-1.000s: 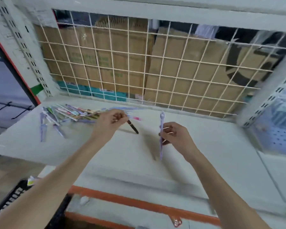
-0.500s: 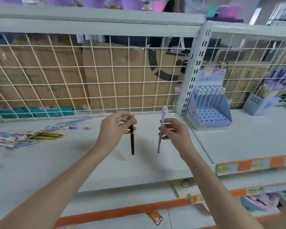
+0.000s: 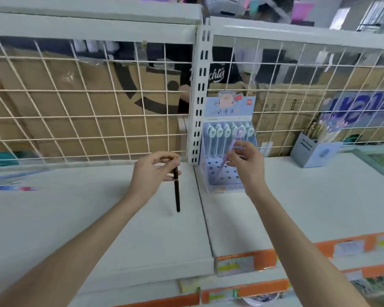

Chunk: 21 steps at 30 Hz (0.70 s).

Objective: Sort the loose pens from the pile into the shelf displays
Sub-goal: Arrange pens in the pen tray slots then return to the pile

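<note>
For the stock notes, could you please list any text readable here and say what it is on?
"chter": white script on a dark garment behind the wire grid, its start hidden.
Pen display box: header characters too blurred.
Right-hand pen holder: print blurred.
Orange shelf-edge labels: unreadable.

Left hand (image 3: 152,172): fingers pinched the top of a slim black pen (image 3: 177,191), hanging vertically.
Right hand (image 3: 247,163): raised, fingertips gripped a lilac pen (image 3: 231,155).

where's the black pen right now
In the head view the black pen hangs near centre, pinched at its top by the left hand, just left of the white upright post and the blue pen display.
</note>
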Each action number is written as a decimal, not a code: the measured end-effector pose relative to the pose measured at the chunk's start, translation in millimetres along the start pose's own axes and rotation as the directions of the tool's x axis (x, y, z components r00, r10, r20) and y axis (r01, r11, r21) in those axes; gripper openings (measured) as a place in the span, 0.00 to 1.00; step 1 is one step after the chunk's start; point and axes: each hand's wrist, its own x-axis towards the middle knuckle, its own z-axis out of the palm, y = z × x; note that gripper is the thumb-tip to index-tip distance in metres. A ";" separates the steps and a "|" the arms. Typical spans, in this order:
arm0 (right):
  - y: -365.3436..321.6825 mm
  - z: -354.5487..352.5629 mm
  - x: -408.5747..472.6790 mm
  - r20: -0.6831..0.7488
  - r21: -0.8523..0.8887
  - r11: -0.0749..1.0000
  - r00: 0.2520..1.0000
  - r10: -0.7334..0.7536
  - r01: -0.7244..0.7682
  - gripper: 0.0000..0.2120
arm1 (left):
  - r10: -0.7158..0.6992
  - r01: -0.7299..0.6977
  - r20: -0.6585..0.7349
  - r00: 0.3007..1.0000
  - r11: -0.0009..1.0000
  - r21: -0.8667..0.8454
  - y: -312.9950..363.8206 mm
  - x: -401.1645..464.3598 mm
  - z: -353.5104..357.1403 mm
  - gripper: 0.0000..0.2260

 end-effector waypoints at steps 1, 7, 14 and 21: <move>3.4 -3.6 11.3 0.016 -0.021 1.000 1.000 -0.005 0.005 0.08 | -0.009 0.009 -0.015 1.000 1.000 -0.001 -1.0 2.3 9.8 0.03; 22.2 2.0 56.3 0.098 -0.081 0.996 0.995 -0.026 0.034 0.10 | -0.066 0.069 -0.087 0.994 0.997 0.028 -5.8 11.5 43.6 0.04; 34.8 12.3 65.8 0.116 -0.107 0.991 0.991 -0.065 0.077 0.09 | -0.100 0.109 -0.136 0.986 0.992 0.059 -7.8 11.8 54.2 0.03; 34.4 19.6 67.3 0.181 -0.166 0.981 0.981 -0.073 0.104 0.09 | -0.118 0.127 -0.113 0.987 0.989 0.077 -10.0 15.6 46.7 0.02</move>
